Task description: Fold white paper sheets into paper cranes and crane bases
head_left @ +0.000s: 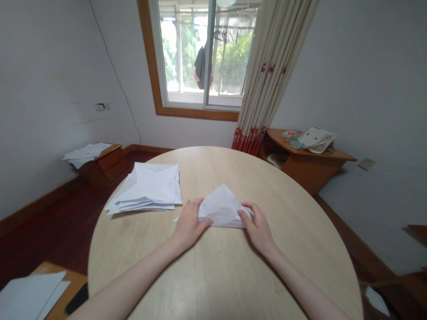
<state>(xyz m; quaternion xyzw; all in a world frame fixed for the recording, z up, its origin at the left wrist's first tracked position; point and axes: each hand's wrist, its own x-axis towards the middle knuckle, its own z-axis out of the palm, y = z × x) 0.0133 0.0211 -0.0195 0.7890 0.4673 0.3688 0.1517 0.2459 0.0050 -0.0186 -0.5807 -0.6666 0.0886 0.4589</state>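
A white sheet of paper (223, 205), folded so that a pointed peak faces away from me, lies on the round wooden table (213, 275). My left hand (190, 223) holds its left side, with the thumb along the near folded edge and the fingers over the far side. At the right end, my right hand (256, 224) pinches the paper between thumb and fingers. A small white tip of paper sticks out left of my left hand. Beyond that hand, to the left, rests a stack of white paper (151, 182) with uneven, creased edges.
Several sheets cover a small drawer cabinet (111, 164) at the left wall. More paper (31, 295) lies on a wooden surface at lower left. A corner desk (310, 166) at right bears a white cloth bag (316, 138). A curtain (267, 75) hangs beside the window (207, 58).
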